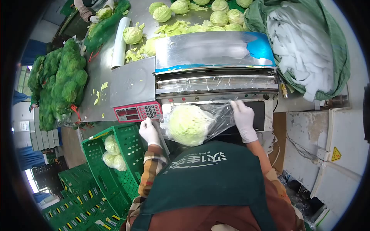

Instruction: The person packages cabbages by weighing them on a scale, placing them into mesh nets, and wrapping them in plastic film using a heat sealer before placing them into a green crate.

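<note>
A pale green cabbage (189, 125) lies on a sheet of clear film (221, 115) in front of the wrapping machine (216, 82). My left hand (149, 132), in a white glove, pinches the film's left edge, just below the keypad of the red-framed scale (138, 111). On the other side, my gloved right hand (243, 118) has its fingers closed on the film's right end, which is pulled taut and slanting. Neither hand touches the cabbage directly. The film passes partly over and beside the cabbage; its underside is hidden.
A green crate (133, 179) with wrapped cabbages stands at lower left. Net sacks of cabbages (69, 82) lie at left. Loose cabbages (162, 14) and a film roll (120, 43) are behind the scale. A sack of white strips (300, 42) sits at right. A co-worker's hands (94, 18) show upper left.
</note>
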The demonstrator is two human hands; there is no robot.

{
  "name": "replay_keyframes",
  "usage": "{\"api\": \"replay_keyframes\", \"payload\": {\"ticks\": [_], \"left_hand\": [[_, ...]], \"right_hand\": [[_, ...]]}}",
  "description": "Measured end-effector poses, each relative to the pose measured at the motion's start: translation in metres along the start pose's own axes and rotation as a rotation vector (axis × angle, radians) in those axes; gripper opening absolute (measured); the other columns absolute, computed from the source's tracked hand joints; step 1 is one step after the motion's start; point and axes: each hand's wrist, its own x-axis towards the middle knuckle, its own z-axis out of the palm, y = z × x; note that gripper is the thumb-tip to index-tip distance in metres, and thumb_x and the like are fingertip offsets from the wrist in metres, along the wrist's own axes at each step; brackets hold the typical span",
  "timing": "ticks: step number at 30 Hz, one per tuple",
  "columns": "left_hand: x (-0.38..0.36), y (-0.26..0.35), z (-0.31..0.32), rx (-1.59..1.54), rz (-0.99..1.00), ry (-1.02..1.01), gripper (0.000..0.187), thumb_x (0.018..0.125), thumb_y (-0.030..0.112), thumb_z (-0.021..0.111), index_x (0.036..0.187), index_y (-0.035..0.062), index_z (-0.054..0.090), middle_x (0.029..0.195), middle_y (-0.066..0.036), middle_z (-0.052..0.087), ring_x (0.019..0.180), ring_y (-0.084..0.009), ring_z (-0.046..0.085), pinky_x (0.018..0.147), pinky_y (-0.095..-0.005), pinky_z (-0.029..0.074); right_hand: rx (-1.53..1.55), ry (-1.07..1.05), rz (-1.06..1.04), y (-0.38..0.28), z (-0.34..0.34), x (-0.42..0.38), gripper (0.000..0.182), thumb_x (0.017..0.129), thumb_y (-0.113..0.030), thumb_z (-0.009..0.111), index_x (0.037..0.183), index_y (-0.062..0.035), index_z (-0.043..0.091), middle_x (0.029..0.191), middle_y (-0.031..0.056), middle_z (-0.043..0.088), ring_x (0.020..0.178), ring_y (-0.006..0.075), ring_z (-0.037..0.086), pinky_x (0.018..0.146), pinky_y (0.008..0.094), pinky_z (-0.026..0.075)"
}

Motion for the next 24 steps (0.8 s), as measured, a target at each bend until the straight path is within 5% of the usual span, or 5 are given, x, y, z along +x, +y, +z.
{"api": "replay_keyframes", "payload": {"ticks": [5,10,17,20,24], "left_hand": [[-0.003,-0.019,0.018,0.214,0.100,-0.044,0.025,0.093,0.017,0.061,0.077,-0.0023,0.063,0.064,-0.005,0.062,0.058,-0.0084,0.050,0.056,-0.0289,0.045],[0.014,-0.075,0.032,0.075,0.023,-0.145,0.023,0.092,0.018,0.062,0.079,-0.0013,0.064,0.065,-0.005,0.061,0.058,-0.0088,0.048,0.056,-0.0285,0.044],[-0.010,0.012,0.000,-0.208,-0.084,-0.396,0.019,0.091,0.017,0.062,0.085,-0.0001,0.064,0.072,-0.004,0.062,0.063,-0.0089,0.050,0.060,-0.0267,0.044],[0.011,0.067,0.022,-0.354,-0.138,-0.531,0.017,0.091,0.017,0.063,0.087,0.0005,0.064,0.075,-0.003,0.062,0.066,-0.0089,0.051,0.063,-0.0258,0.045],[-0.015,0.173,0.000,-0.255,0.184,-0.995,0.020,0.093,0.020,0.061,0.103,0.0032,0.061,0.095,-0.004,0.062,0.083,-0.0126,0.056,0.076,-0.0267,0.047]], "right_hand": [[-0.217,-0.066,-0.298,-0.052,0.062,0.007,0.026,0.091,-0.032,0.062,0.076,-0.0137,0.052,0.051,0.0061,0.055,0.045,0.0274,0.059,0.039,0.0382,0.043],[-0.027,-0.167,-0.450,-0.086,0.103,0.001,0.014,0.089,-0.026,0.060,0.083,-0.0141,0.055,0.063,0.0036,0.058,0.052,0.0231,0.060,0.045,0.0357,0.045],[0.466,-0.407,-0.397,-0.126,0.115,0.001,0.019,0.091,-0.022,0.063,0.094,-0.0045,0.067,0.078,0.0122,0.068,0.072,0.0201,0.068,0.065,0.0290,0.052],[1.229,-0.974,0.198,-0.146,0.080,0.021,0.014,0.090,-0.014,0.068,0.097,-0.0015,0.068,0.087,0.0008,0.068,0.085,0.0064,0.060,0.080,0.0237,0.049],[1.197,-1.047,-0.100,-0.184,0.018,0.058,0.020,0.082,-0.014,0.077,0.071,-0.0022,0.066,0.069,0.0005,0.062,0.066,0.0060,0.057,0.063,0.0231,0.047]]}}
